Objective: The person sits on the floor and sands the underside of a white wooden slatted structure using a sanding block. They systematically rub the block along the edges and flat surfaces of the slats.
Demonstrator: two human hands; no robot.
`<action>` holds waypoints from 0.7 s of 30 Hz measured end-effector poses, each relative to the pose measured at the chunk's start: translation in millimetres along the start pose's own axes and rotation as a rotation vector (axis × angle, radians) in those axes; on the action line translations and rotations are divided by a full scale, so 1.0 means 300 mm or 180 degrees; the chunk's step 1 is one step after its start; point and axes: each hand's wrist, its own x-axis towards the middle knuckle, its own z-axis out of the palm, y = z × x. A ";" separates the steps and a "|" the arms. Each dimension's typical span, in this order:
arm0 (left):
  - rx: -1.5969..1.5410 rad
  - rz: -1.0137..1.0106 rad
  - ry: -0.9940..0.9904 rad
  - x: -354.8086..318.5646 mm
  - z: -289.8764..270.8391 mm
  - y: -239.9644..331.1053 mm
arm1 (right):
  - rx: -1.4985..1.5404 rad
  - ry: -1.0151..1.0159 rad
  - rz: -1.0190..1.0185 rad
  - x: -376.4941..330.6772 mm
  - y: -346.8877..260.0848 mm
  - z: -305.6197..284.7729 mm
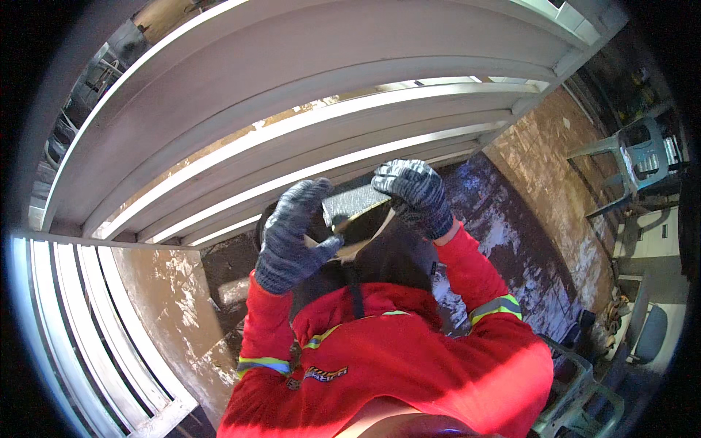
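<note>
My right hand (415, 191), in a grey knitted glove, grips one end of a small oblong piece (355, 204) with a grey, speckled face and a paler lower edge. Whether it is a sanding block or folded abrasive sheet I cannot tell. My left hand (293, 237), gloved alike, is beside the piece's other end with thumb and fingers spread apart. Both hands are in front of my body, just below a white slatted frame (307, 175) that spans the upper part of the head view.
Another white slatted piece (109, 328) stands at the lower left. A plastic chair (631, 164) is at the right, and a second chair (584, 394) is at the lower right. Dark sheeting (511, 241) with white stains covers some of the brown floor (558, 146).
</note>
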 end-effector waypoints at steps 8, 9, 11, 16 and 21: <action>0.0766 0.1057 0.0354 0.169 0.125 -0.058 | -0.1180 0.0174 0.0479 0.075 -0.138 -0.143; 0.0865 0.1238 0.0348 0.196 0.117 -0.046 | -0.1226 -0.0071 0.0567 0.087 -0.162 -0.156; 0.1092 0.1486 0.0267 0.234 0.110 -0.057 | -0.1194 -0.0219 0.0588 0.109 -0.162 -0.112; 0.1467 0.1532 0.0481 0.287 0.099 -0.092 | -0.1176 -0.0148 0.0471 0.178 -0.062 -0.047; 0.1428 0.1172 0.0668 0.238 0.032 -0.073 | -0.1219 0.0199 0.0009 0.244 -0.046 -0.021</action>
